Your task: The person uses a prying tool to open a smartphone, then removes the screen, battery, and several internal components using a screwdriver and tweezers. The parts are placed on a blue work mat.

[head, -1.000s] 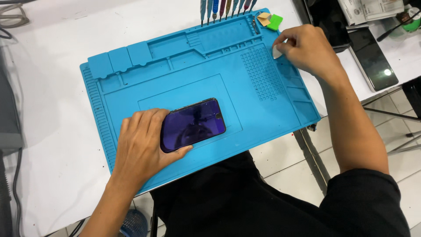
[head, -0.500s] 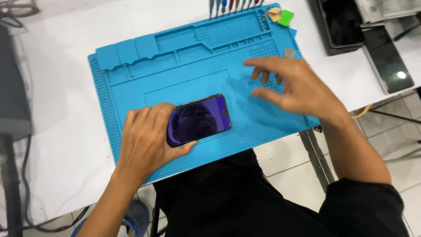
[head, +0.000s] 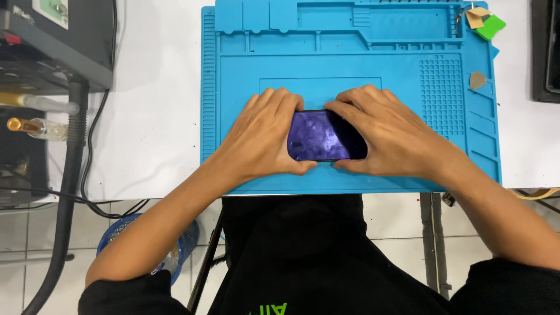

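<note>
A dark smartphone (head: 324,135) with a glossy purple-tinted screen lies flat on the blue silicone work mat (head: 245,76), near the mat's front edge. My left hand (head: 262,137) grips the phone's left end, fingers curled over its far edge and thumb along the near edge. My right hand (head: 388,131) grips the right end the same way. Both ends of the phone are hidden under my fingers; only the middle of the screen shows.
A small round tan pick (head: 478,80) lies on the mat's right side. Green and tan picks (head: 484,22) sit at its far right corner. Dark equipment with cables (head: 52,52) stands at the left, a black tray (head: 547,52) at the right. A blue basket (head: 175,251) sits on the floor.
My right hand came from the mat's far right corner across to the phone and took hold of its right end. The left hand stayed on the phone. The view shifted and straightened.
</note>
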